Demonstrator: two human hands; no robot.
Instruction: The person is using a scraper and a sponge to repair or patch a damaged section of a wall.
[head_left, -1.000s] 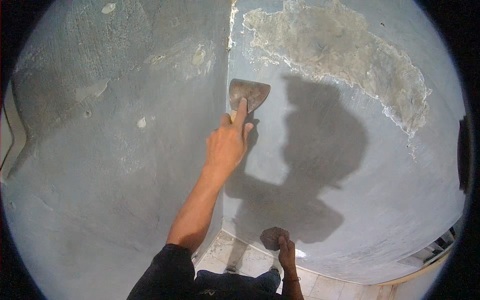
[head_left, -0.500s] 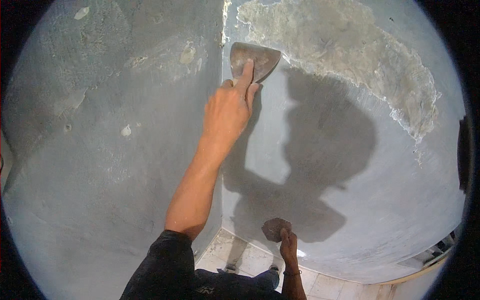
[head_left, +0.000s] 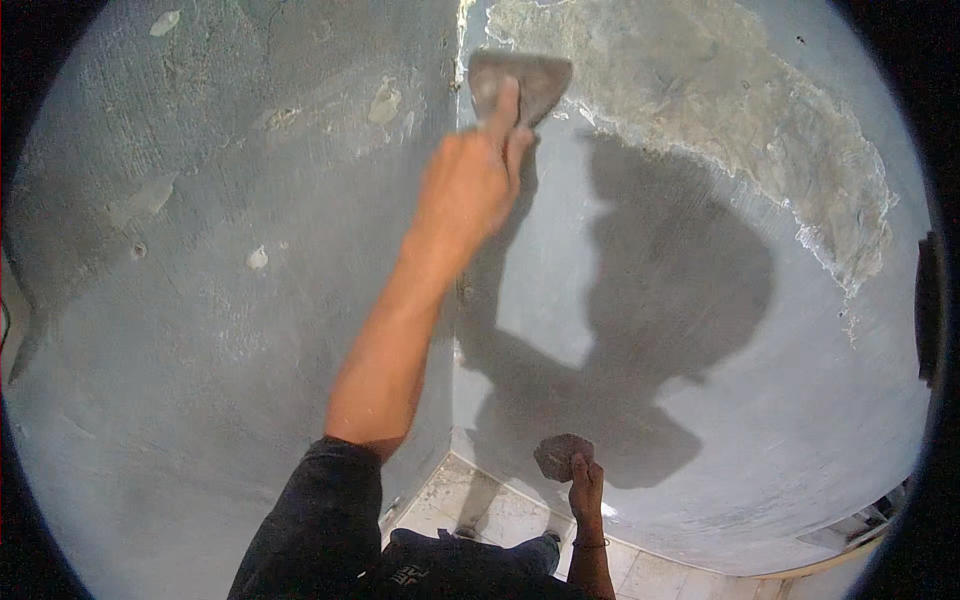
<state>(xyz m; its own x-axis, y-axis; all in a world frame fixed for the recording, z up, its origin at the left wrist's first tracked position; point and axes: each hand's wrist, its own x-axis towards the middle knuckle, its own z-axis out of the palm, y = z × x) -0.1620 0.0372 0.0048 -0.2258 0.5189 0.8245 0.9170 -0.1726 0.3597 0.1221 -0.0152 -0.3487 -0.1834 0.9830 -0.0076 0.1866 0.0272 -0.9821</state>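
My left hand (head_left: 470, 175) is closed round a wide metal scraper (head_left: 530, 78), index finger laid along its blade. The blade is high on the right-hand wall (head_left: 830, 390), by the corner, at the rough peeled patch's (head_left: 730, 95) left lower edge; motion slightly blurs it. Lower down, my right hand (head_left: 585, 488) grips a dark flat rough piece (head_left: 558, 452), thumb on top; I cannot make out what it is.
The left-hand wall (head_left: 220, 350) has chipped spots and meets the other in a vertical corner. Below are a tiled floor (head_left: 445, 500) and my legs and feet. A dark object (head_left: 925, 305) sits at the right rim, a slatted opening (head_left: 865, 520) at lower right.
My left hand and the scraper have moved up the wall and slightly right, onto the peeled patch's edge. My right hand has risen a little with its piece.
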